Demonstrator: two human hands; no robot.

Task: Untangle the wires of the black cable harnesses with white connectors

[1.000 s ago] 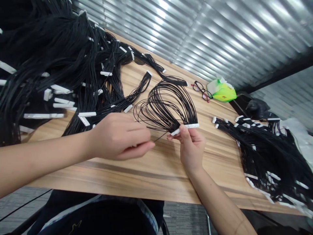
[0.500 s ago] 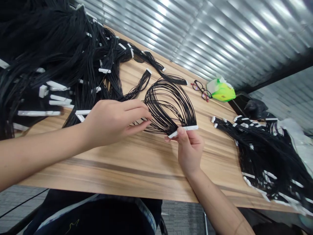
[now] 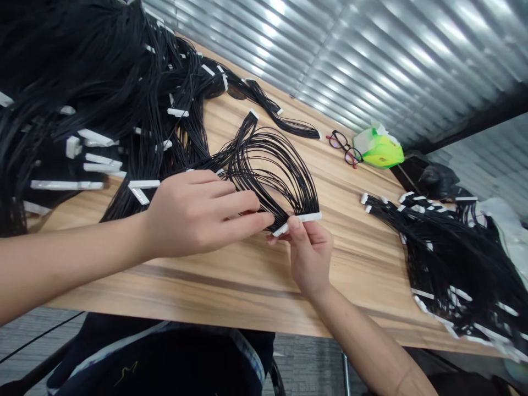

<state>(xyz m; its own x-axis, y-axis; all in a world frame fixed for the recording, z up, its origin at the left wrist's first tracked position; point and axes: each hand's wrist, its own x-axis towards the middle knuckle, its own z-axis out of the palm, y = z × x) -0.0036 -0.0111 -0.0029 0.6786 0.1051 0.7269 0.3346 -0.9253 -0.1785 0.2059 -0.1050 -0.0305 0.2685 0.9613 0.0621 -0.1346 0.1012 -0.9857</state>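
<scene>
My right hand (image 3: 308, 250) pinches two white connectors (image 3: 297, 221) side by side; from them a looped bundle of thin black wires (image 3: 272, 165) fans up over the wooden table (image 3: 231, 286). My left hand (image 3: 202, 212) reaches in from the left, and its fingers close on the wires just beside the connectors. The two hands nearly touch.
A large heap of black wire harnesses with white connectors (image 3: 82, 104) covers the table's left and far side. Another pile of harnesses (image 3: 449, 258) lies at the right. Glasses (image 3: 344, 148) and a green and white pack (image 3: 379, 151) sit by the corrugated metal wall.
My left hand has moved right from below the loop onto the wires beside the connectors. The right hand and its connectors have shifted slightly left.
</scene>
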